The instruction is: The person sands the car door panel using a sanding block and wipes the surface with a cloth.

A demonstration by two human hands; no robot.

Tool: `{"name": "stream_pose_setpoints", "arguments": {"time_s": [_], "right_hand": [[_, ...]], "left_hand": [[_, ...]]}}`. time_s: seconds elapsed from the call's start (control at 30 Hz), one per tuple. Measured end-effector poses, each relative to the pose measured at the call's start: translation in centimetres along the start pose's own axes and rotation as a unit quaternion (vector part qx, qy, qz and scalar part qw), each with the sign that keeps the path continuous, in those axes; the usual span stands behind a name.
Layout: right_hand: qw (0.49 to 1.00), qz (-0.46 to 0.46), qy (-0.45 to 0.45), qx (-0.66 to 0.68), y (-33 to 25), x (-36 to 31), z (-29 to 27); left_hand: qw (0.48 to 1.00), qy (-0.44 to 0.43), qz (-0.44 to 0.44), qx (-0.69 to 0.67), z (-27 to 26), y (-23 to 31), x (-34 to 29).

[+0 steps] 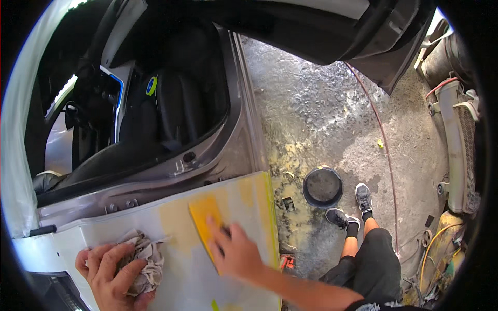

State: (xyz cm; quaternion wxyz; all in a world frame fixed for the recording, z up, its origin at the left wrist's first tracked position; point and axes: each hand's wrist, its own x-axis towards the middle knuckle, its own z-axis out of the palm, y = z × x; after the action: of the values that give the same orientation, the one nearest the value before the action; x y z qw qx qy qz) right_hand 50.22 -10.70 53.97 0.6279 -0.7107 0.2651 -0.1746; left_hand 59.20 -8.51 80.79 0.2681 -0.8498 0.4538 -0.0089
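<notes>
My left hand [111, 274] is closed round a crumpled greyish rag [148, 267] and rests on a pale car panel [65, 246]. To its right, my right hand [239, 251] grips a long yellow sanding block [201, 211], which lies flat and slanting against the panel. That hand is slightly smeared by motion. Yellowish patches [176, 228] show on the panel around the block. Yellow-green tape [272, 223] runs down the panel's right edge. The palm side of both hands is hidden.
Beyond the panel is the open car body with a dark seat [176, 106]. Another open door or flap [332, 36] juts over the top. On the wet concrete floor stand a black bucket [306, 194] and my shoes [364, 196]. A reddish hose [383, 132] crosses it; equipment [451, 145] lines the right.
</notes>
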Motion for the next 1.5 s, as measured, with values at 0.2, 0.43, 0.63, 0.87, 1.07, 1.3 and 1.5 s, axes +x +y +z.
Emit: {"name": "stream_pose_setpoints", "arguments": {"time_s": [0.2,0.43,0.63,0.87,1.07,1.3,1.5], "right_hand": [[0.998,-0.034,0.046,-0.035,2.1,8.7,-1.0],[0.999,-0.014,-0.042,0.015,-1.7,-1.9,-0.6],[0.999,0.005,0.052,0.003,4.9,8.6,0.0],[0.999,0.016,-0.049,0.017,2.0,-2.4,0.2],[0.995,0.098,0.013,-0.027,12.5,8.6,0.6],[0.993,0.091,-0.067,0.034,8.8,0.9,1.5],[0.984,0.164,-0.064,-0.008,12.4,0.8,2.2]], "left_hand": [[0.999,-0.015,-0.019,-0.048,-1.0,1.5,1.3],[0.999,-0.03,-0.025,0.003,-1.0,1.3,1.4],[0.997,-0.04,0.042,0.057,-2.8,2.4,2.0],[0.996,-0.046,0.042,0.07,-2.7,2.4,2.3],[0.996,-0.053,0.055,0.045,-1.8,1.1,1.4],[0.992,-0.087,0.046,0.082,-2.4,1.4,1.9],[0.993,-0.114,-0.013,-0.034,-2.1,0.9,1.5]]}}
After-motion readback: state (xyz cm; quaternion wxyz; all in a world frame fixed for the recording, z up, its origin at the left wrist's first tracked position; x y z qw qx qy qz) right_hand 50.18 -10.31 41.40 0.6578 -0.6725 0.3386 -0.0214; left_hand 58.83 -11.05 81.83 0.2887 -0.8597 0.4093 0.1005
